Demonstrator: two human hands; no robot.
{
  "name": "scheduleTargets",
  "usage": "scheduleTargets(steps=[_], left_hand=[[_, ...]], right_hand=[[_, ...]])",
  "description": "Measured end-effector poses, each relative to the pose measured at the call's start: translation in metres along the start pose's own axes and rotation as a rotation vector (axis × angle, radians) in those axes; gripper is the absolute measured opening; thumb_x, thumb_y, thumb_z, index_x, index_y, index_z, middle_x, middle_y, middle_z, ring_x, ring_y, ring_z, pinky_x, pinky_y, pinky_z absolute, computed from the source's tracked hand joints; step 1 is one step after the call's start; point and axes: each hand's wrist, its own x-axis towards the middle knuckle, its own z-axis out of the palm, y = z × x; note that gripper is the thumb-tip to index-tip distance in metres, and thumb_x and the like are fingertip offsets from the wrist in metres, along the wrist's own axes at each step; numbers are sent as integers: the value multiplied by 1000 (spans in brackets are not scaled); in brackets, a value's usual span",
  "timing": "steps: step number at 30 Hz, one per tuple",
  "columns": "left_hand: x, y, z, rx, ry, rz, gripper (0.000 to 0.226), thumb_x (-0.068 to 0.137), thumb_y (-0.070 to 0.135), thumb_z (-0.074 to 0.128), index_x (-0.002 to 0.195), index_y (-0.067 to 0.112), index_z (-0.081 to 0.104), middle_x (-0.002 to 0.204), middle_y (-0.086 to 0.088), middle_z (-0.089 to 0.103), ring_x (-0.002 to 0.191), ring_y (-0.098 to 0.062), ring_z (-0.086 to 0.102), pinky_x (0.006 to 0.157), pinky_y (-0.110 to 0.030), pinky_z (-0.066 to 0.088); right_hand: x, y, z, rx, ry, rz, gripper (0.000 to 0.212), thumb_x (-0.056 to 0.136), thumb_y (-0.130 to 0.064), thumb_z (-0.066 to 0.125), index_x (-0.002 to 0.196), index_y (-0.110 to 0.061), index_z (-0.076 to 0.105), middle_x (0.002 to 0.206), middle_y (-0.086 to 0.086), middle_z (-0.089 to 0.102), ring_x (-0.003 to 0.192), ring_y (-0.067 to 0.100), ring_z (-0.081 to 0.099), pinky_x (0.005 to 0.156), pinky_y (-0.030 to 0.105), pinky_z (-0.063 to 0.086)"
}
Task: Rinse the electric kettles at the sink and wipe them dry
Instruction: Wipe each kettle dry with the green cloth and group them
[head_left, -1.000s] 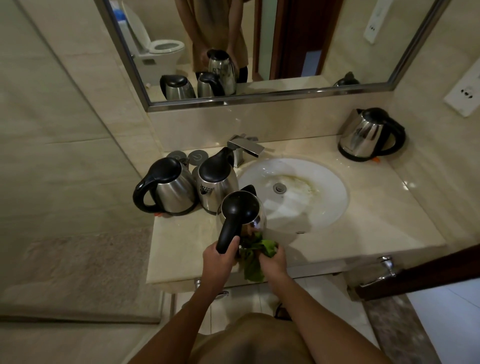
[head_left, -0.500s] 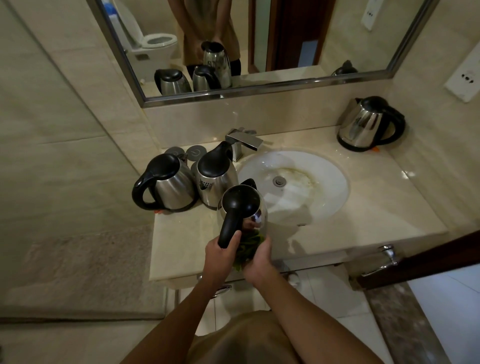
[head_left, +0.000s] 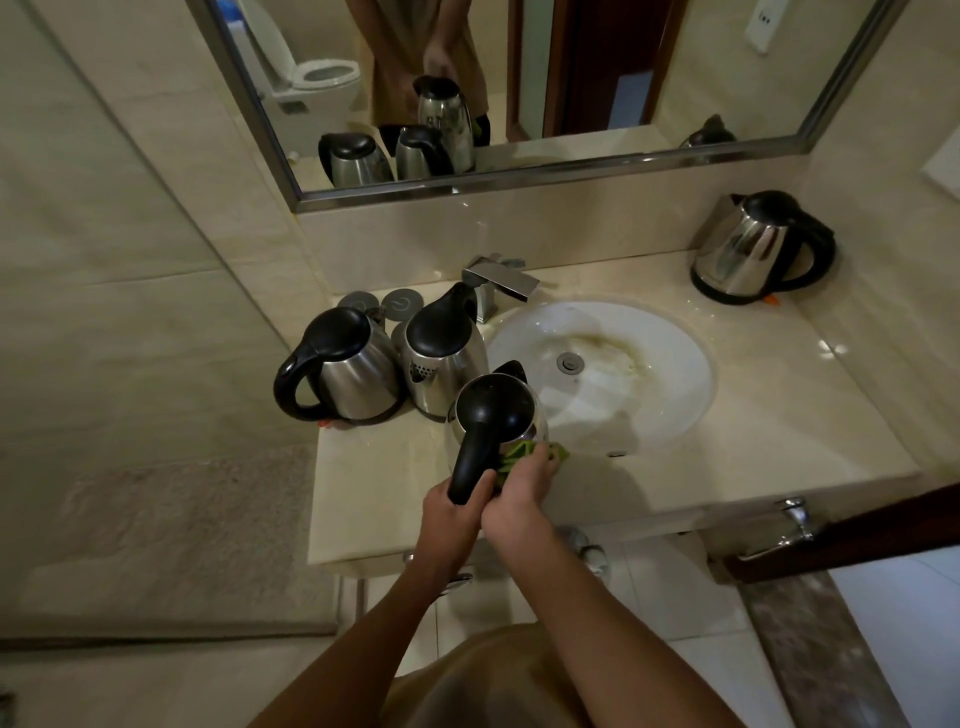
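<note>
A steel kettle with a black lid and handle (head_left: 493, 410) is held over the counter's front edge, left of the white sink basin (head_left: 670, 384). My left hand (head_left: 451, 512) grips the lower end of its black handle. My right hand (head_left: 522, 491) holds a green cloth (head_left: 524, 451) against the kettle's near side; most of the cloth is hidden by the hand. Two more steel kettles (head_left: 345, 366) (head_left: 441, 353) stand side by side on the counter at the left. Another kettle (head_left: 756, 249) stands at the back right corner.
A square chrome tap (head_left: 498, 283) sits behind the basin. Two round grey kettle bases (head_left: 397, 301) lie by the wall behind the left kettles. The mirror (head_left: 519, 78) spans the wall above. A dark wooden door (head_left: 857, 535) with a chrome handle is at the lower right.
My right hand has slid up the kettle's near side with the green cloth, which was bunched lower down before. The kettle stays in my left hand's grip.
</note>
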Motion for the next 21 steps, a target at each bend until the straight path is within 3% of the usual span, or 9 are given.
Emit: scheduleTargets(steps=[3, 5, 9, 13, 17, 21], left_hand=[[-1, 0, 1, -12, -13, 13, 14, 93, 21, 64, 95, 7, 69, 77, -12, 71, 72, -17, 68, 61, -25, 52], [-2, 0, 2, -11, -10, 9, 14, 94, 21, 63, 93, 8, 68, 74, -11, 70, 70, -19, 68, 60, -27, 53], [-2, -1, 4, -33, -7, -35, 23, 95, 23, 61, 89, 2, 65, 67, -9, 63, 61, -22, 60, 55, -31, 49], [-4, 2, 4, -50, -24, -50, 22, 95, 22, 61, 91, 1, 65, 67, -9, 60, 60, -20, 56, 52, -26, 45], [-1, 5, 4, -66, -19, -94, 25, 93, 23, 62, 84, 0, 64, 62, -7, 57, 56, -16, 53, 50, -25, 43], [-2, 8, 6, -58, -4, -115, 20, 95, 16, 60, 81, 4, 65, 59, -6, 57, 53, -16, 53, 48, -24, 43]], right_hand=[[-3, -1, 1, -99, 12, -114, 45, 104, -33, 39, 148, -27, 37, 143, 11, 43, 124, 35, 52, 105, 51, 45], [-2, 1, -1, -158, 4, -135, 52, 98, -45, 39, 148, -29, 36, 144, 8, 41, 125, 34, 51, 106, 54, 44], [17, 0, -13, -168, -58, 40, 54, 94, -62, 35, 131, -24, 46, 122, 14, 59, 109, 33, 60, 96, 51, 49], [31, 0, -20, -214, -100, 109, 65, 84, -66, 35, 129, -23, 56, 121, 18, 65, 107, 34, 62, 90, 48, 52], [9, -14, -3, -224, -122, -129, 66, 80, -75, 38, 129, -34, 55, 131, 6, 59, 116, 25, 59, 98, 51, 51], [1, -27, 3, -438, -170, -441, 54, 97, -55, 28, 139, -29, 51, 141, -3, 49, 127, 15, 47, 105, 41, 42]])
